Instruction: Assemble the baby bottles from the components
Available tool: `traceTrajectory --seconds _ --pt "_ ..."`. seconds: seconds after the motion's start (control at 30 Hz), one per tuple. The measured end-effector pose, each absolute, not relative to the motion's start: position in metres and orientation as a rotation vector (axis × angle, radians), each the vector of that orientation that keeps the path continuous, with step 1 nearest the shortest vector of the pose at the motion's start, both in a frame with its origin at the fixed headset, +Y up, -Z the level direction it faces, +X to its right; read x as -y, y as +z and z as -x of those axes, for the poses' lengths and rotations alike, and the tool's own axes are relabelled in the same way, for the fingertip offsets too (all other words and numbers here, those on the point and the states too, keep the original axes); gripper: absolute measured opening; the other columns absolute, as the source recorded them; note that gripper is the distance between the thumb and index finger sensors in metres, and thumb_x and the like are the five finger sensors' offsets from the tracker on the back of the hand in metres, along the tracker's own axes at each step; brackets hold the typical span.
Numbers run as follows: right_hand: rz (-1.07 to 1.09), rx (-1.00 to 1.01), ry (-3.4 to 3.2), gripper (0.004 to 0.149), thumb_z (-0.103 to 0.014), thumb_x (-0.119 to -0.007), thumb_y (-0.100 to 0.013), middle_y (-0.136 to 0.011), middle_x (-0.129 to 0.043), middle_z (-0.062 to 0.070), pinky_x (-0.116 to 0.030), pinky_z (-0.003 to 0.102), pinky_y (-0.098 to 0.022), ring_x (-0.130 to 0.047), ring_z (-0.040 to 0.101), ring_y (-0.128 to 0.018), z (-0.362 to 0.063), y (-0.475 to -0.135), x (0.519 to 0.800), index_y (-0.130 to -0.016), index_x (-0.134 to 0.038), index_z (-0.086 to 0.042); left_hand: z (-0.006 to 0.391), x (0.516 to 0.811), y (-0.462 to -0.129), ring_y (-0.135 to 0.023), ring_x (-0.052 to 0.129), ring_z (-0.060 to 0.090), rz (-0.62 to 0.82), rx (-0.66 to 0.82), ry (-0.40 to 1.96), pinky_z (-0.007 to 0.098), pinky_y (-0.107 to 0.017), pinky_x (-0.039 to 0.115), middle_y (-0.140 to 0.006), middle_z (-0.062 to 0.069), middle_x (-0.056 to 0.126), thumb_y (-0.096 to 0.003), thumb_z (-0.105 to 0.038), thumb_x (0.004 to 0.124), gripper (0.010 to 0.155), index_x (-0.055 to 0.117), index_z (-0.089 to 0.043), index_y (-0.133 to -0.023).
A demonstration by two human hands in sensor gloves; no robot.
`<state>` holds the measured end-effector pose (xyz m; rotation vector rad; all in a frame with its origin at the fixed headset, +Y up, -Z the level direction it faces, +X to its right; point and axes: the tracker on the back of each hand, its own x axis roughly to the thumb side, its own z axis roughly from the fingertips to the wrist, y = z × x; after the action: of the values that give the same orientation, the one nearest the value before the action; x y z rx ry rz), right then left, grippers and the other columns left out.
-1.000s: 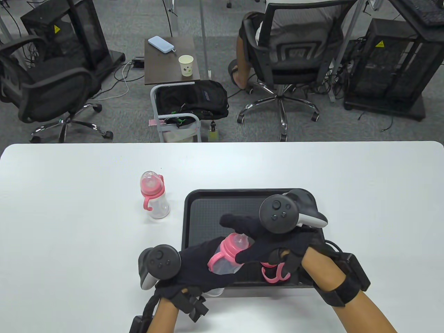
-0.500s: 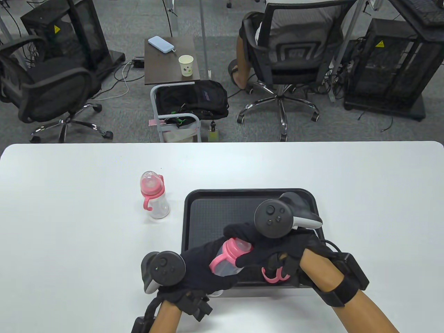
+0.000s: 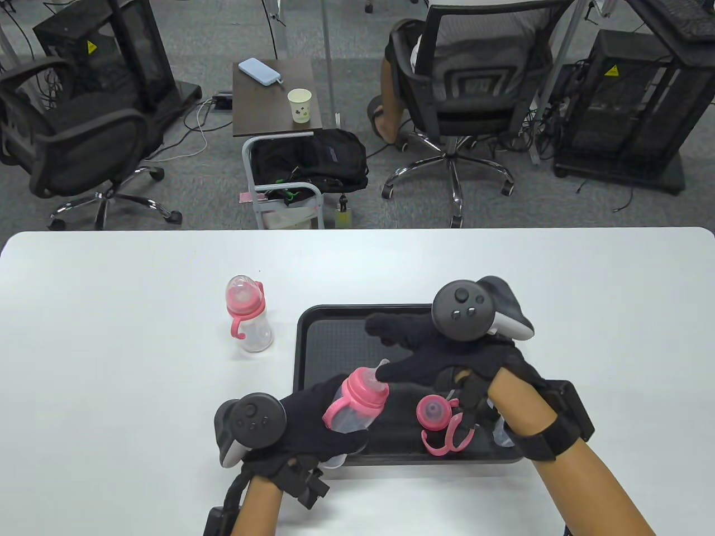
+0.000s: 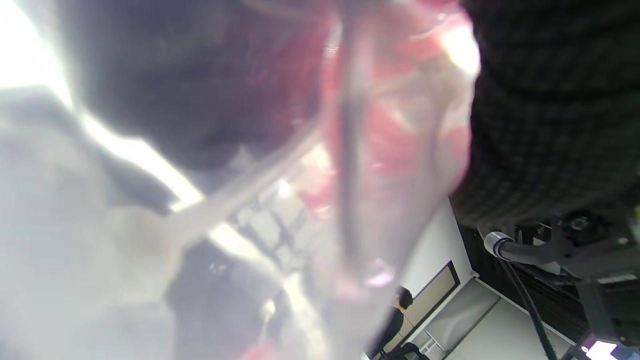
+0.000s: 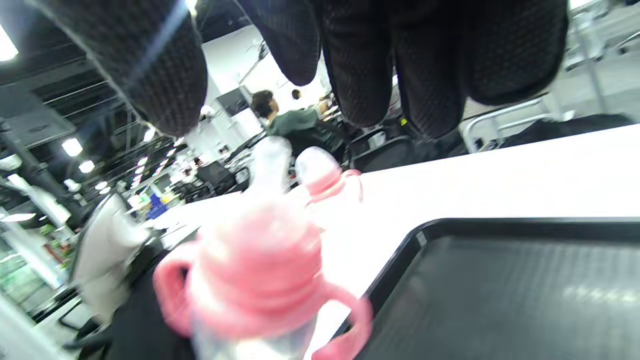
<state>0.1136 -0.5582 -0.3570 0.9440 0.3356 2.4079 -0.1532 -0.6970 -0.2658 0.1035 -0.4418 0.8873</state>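
My left hand [image 3: 313, 419] grips the bottle [image 3: 352, 405] tilted over the tray [image 3: 313, 335], steadying it, while my right hand [image 3: 447, 357], fingers [image 3: 385, 326] spread, hovers just above its nipple.

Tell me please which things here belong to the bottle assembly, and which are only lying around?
Belong to the job:
held bottle, in the left hand
right hand, open above it
finished bottle on the table
pink collar and handle ring on the black tray

Just lying about:
paper cup
phone
backpack

Left hand [image 3: 313, 416] grips a pink-collared bottle [image 3: 354, 402] over the black tray [image 3: 324, 335]; right hand [image 3: 447, 357] hovers open.
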Motion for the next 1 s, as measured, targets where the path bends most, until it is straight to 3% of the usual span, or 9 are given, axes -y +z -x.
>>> traceTrajectory --seconds 0.13,0.27,0.37,0.5,0.7,1.0 --pt "-0.782 -0.277 2.53 0.078 -0.05 -0.088 -0.052 -0.107 -0.071 0.028 -0.069 0.069 -0.058 -0.079 0.056 -0.088 -0.136 -0.399 0.558 -0.112 -0.055 -0.013 0.158 0.698 -0.267 -0.061 0.107 0.032 -0.099 0.421 0.885 0.042 -0.042 0.093 -0.084 0.008 0.097 -0.0234 -0.078 0.103 0.103 0.08 -0.019 -0.104" --pt "-0.679 -0.085 2.694 0.07 -0.045 -0.091 -0.051 -0.107 -0.071 0.024 -0.073 0.066 -0.055 -0.081 0.054 -0.088 -0.155 -0.443 0.584 -0.108 -0.062 -0.016 0.161 0.697 -0.268 -0.061 0.107 0.032 -0.096 0.401 0.854 0.042 -0.043 0.092 -0.085 0.007 0.097 -0.0239 -0.078 0.103 0.102 0.079 -0.02 -0.104" --pt "-0.563 -0.212 2.78 0.072 -0.044 -0.092 -0.05 -0.113 -0.063 0.025 -0.069 0.068 -0.058 -0.072 0.055 -0.096 -0.164 -0.467 0.613 -0.109 -0.06 -0.018 0.162 0.699 -0.269 -0.061 0.107 0.032 -0.08 0.39 0.846 0.042 -0.043 0.092 -0.085 0.008 0.097 -0.0239 -0.078 0.103 0.102 0.08 -0.019 -0.105" --pt "-0.462 -0.382 2.863 0.073 -0.043 -0.094 -0.049 -0.114 -0.06 0.025 -0.07 0.068 -0.058 -0.072 0.054 -0.096 -0.178 -0.494 0.661 -0.109 -0.06 -0.018 0.165 0.7 -0.271 -0.061 0.106 0.032 -0.067 0.376 0.834 0.042 -0.043 0.092 -0.085 0.008 0.097 -0.0242 -0.078 0.103 0.102 0.079 -0.019 -0.105" --pt "-0.382 -0.553 2.98 0.069 -0.04 -0.096 -0.048 -0.113 -0.061 0.025 -0.073 0.068 -0.056 -0.076 0.053 -0.094 -0.193 -0.508 0.705 -0.107 -0.063 -0.023 0.167 0.702 -0.274 -0.061 0.106 0.032 -0.05 0.362 0.822 0.042 -0.043 0.092 -0.085 0.008 0.097 -0.0246 -0.078 0.103 0.102 0.079 -0.019 -0.105" --pt "-0.448 -0.659 3.081 0.062 -0.032 -0.098 -0.048 -0.109 -0.065 0.025 -0.082 0.06 -0.052 -0.088 0.05 -0.082 -0.185 -0.504 0.735 -0.102 -0.07 -0.024 0.166 0.702 -0.274 -0.061 0.106 0.032 -0.034 0.357 0.799 0.042 -0.043 0.092 -0.085 0.008 0.097 -0.0246 -0.078 0.103 0.102 0.079 -0.019 -0.105"
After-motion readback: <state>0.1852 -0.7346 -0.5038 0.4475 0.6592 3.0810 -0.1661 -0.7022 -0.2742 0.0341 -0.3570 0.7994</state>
